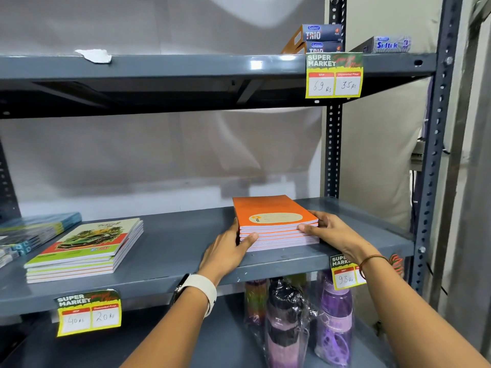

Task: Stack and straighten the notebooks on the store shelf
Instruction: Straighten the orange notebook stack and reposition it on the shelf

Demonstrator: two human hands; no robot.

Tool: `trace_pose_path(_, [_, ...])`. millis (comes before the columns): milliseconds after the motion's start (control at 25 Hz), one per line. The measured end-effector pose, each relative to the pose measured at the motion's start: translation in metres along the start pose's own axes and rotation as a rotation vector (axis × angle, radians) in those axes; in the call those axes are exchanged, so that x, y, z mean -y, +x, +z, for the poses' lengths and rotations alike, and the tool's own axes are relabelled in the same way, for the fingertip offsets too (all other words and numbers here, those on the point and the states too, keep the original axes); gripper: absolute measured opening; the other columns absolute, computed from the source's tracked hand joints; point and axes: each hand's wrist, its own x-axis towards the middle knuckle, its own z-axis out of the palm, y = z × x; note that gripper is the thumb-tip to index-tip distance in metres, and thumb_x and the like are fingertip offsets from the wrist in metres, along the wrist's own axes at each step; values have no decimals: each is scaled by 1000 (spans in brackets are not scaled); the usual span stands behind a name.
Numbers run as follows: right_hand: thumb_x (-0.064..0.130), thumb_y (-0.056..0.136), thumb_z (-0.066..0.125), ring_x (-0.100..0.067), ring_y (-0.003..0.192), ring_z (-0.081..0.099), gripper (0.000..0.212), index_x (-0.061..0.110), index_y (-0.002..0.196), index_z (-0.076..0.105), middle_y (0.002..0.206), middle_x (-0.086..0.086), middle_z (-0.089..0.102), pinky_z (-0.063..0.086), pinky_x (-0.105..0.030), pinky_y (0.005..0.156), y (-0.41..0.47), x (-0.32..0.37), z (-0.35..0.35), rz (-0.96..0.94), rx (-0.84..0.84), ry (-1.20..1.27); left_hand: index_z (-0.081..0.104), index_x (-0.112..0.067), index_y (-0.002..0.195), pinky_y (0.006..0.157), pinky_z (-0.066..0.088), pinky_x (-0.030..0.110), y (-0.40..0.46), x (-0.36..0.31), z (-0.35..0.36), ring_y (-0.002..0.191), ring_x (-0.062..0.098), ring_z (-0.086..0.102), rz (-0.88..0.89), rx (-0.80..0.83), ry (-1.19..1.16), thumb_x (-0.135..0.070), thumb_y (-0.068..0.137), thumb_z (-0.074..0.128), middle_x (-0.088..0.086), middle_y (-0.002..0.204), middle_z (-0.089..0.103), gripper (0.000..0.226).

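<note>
The stack of thin orange-covered paper notebooks (275, 224) is sitting right of centre on the grey metal shelf (170, 243), the left hand (228, 248) and right hand (329, 229) grasping its sides, so uneven squeezing is risking fanning the slippery covers askew.

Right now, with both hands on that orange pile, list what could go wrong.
1. The orange notebook stack sits near the shelf's front edge; a push from the left hand or right hand could tip copies off.
2. Squeezing only the sides may fan the thin notebooks rather than square them.
3. A fall could hit the wrapped purple bottles below.
</note>
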Motion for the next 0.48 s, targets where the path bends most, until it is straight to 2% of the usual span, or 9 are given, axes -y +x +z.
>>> trace_pose_path(240, [31, 80, 76, -7, 104, 68, 53, 17, 128, 57, 111, 7, 73, 48, -22, 93, -2, 3, 0, 15, 4, -14, 39, -50, 133, 97, 49, 47, 1, 0, 0, 118, 22, 60, -33, 2, -40, -84, 78, 29, -16, 128, 64, 65])
trace_pose_path(320, [36, 80, 74, -7, 106, 65, 58, 21, 131, 52, 116, 9, 68, 46, -23, 97, -2, 6, 3, 4, -24, -42, 34, -44, 142, 101, 46, 46, 2, -2, 0, 124, 25, 57, -80, -15, -52, -84, 79, 23, -11, 133, 61, 75])
trace_pose_path(360, [39, 80, 74, -9, 111, 62, 69, 20, 139, 45, 121, 9, 64, 44, -26, 102, -1, 5, 3, -1, -43, -62, 27, -38, 148, 100, 45, 44, 1, -4, 1, 127, 28, 54, -101, -18, -30, -80, 83, 22, -8, 136, 59, 77])
trace_pose_path(400, [40, 80, 73, -11, 114, 59, 75, 17, 144, 40, 122, 9, 62, 42, -29, 105, -1, 5, 4, -3, -55, -85, 20, -35, 151, 97, 43, 44, 1, -6, 2, 127, 30, 53, -112, -19, 5, -76, 87, 21, -5, 138, 58, 77])
trace_pose_path(480, [40, 83, 71, -11, 113, 58, 75, 17, 146, 38, 118, 10, 61, 41, -28, 105, -3, 6, 5, -16, -67, -131, 16, -34, 153, 92, 45, 44, -2, -9, 1, 123, 32, 56, -101, -25, 74, -72, 90, 19, -2, 134, 61, 73])
